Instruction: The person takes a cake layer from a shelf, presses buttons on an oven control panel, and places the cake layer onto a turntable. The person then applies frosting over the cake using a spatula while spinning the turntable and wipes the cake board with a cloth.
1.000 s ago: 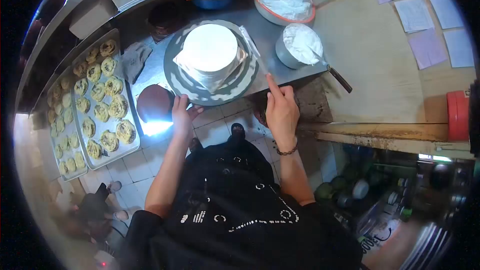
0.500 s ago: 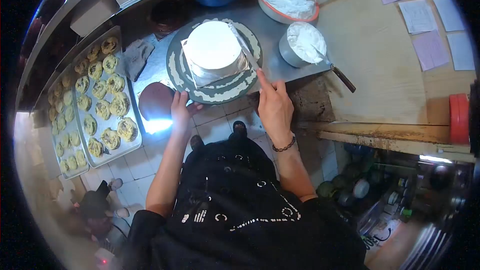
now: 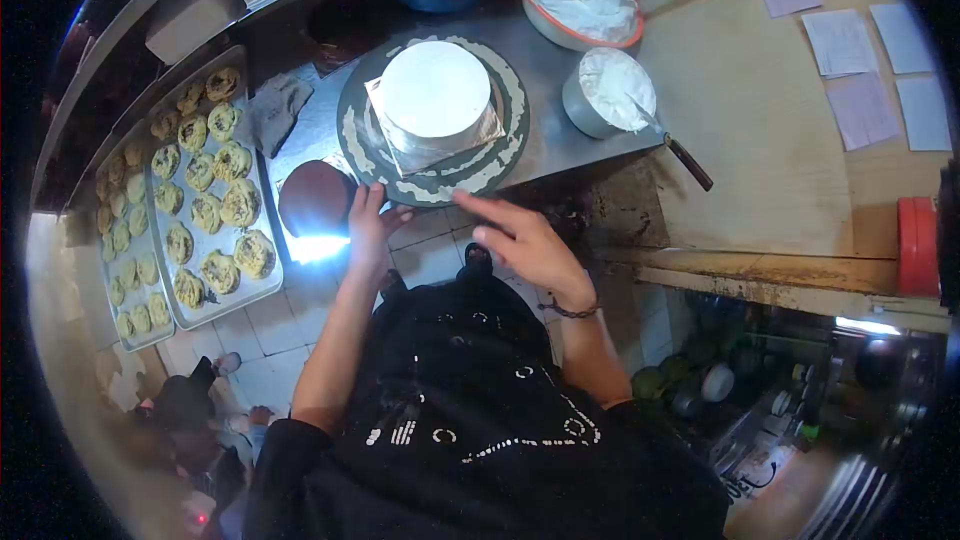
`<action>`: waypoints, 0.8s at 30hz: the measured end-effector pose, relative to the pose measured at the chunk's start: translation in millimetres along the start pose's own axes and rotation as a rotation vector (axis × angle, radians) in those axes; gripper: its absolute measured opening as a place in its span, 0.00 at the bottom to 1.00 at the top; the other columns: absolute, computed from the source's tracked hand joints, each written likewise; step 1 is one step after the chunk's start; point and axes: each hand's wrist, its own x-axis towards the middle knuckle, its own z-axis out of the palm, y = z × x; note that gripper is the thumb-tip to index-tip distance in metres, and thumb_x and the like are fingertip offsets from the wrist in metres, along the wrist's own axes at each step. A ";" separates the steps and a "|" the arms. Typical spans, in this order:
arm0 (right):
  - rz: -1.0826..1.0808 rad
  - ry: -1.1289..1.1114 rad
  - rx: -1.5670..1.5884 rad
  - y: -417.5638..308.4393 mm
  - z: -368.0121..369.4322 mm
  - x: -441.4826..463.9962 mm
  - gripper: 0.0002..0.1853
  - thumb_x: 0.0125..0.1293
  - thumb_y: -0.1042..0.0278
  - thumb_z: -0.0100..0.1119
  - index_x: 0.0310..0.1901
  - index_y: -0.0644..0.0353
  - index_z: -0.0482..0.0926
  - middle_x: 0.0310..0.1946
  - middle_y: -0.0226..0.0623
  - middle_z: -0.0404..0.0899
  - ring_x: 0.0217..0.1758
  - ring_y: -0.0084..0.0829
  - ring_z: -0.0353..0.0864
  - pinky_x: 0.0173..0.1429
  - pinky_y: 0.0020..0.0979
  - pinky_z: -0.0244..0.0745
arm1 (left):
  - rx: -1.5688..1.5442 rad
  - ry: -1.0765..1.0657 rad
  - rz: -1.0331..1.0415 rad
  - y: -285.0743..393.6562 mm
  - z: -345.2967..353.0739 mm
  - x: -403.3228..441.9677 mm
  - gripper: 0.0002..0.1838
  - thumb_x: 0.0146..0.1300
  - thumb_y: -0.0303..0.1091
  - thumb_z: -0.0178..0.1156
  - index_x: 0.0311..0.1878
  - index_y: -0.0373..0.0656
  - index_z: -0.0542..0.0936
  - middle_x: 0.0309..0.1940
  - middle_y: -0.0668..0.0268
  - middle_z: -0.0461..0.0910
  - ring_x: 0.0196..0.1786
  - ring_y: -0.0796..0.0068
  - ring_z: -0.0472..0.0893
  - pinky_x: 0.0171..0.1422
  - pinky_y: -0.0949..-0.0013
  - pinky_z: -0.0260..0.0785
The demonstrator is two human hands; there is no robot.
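Observation:
A round white-frosted cake (image 3: pixel 436 89) sits on a square foil-covered board (image 3: pixel 450 152). Beneath is a dark green turntable (image 3: pixel 360 140) smeared with cream. At its lower left rim, the fingers of my left hand (image 3: pixel 370 230) are apart and touch or nearly touch the edge. My right hand (image 3: pixel 535 252) is at the front rim, index finger stretched towards the edge and the other fingers curled. Whatever it holds is hidden; no blade shows there. Left of the turntable lies a round brown cake or disc (image 3: pixel 315 198), partly in glare.
Two trays (image 3: pixel 265 285) of several swirled pastries lie at left, beside a grey cloth (image 3: pixel 278 112). A cream-filled pot (image 3: pixel 590 112) with a dark-handled tool (image 3: pixel 688 162) stands right, near an orange-rimmed bowl (image 3: pixel 530 5). A wooden board (image 3: pixel 745 120) carries paper notes (image 3: pixel 838 42).
My right hand has moved down and slightly left, from the cake's right side to the front rim. The long flat blade it held against the cake no longer shows. My left hand stays near the rim.

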 end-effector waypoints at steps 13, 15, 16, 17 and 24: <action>0.267 0.644 0.351 118.3 -54.1 -29.9 0.24 0.80 0.71 0.53 0.75 0.61 0.73 0.30 0.32 0.78 0.19 0.20 0.71 0.22 0.26 0.68 | -0.043 -0.063 -0.111 -16.3 -3.7 -19.6 0.41 0.79 0.62 0.56 0.81 0.42 0.63 0.61 0.51 0.79 0.54 0.56 0.88 0.58 0.60 0.80; 0.238 0.760 0.102 120.7 -67.2 -12.4 0.25 0.79 0.71 0.57 0.75 0.57 0.75 0.32 0.37 0.79 0.26 0.28 0.78 0.29 0.32 0.74 | -0.037 -0.057 -0.123 -21.9 6.7 -20.7 0.38 0.79 0.61 0.56 0.77 0.40 0.66 0.61 0.52 0.78 0.54 0.56 0.88 0.57 0.61 0.79; 0.087 0.922 -0.347 131.4 -81.8 -0.3 0.27 0.77 0.72 0.59 0.76 0.54 0.75 0.35 0.41 0.78 0.32 0.34 0.80 0.35 0.36 0.76 | -0.020 -0.072 -0.114 -24.6 8.7 -19.6 0.36 0.80 0.60 0.54 0.76 0.40 0.67 0.62 0.52 0.78 0.53 0.56 0.88 0.56 0.62 0.80; -0.064 1.041 -0.811 144.3 -94.9 7.1 0.28 0.75 0.73 0.61 0.76 0.51 0.75 0.38 0.44 0.78 0.38 0.41 0.81 0.41 0.41 0.77 | -0.005 -0.086 -0.104 -28.2 9.0 -17.5 0.34 0.81 0.59 0.53 0.75 0.41 0.67 0.62 0.52 0.78 0.53 0.56 0.88 0.54 0.63 0.80; 0.294 0.859 -0.998 156.8 -71.5 -51.1 0.39 0.68 0.79 0.61 0.81 0.43 0.69 0.47 0.48 0.72 0.46 0.51 0.80 0.47 0.47 0.78 | 0.073 -0.043 0.054 -10.1 -0.1 9.1 0.24 0.81 0.49 0.58 0.66 0.39 0.76 0.60 0.60 0.82 0.50 0.64 0.88 0.50 0.65 0.80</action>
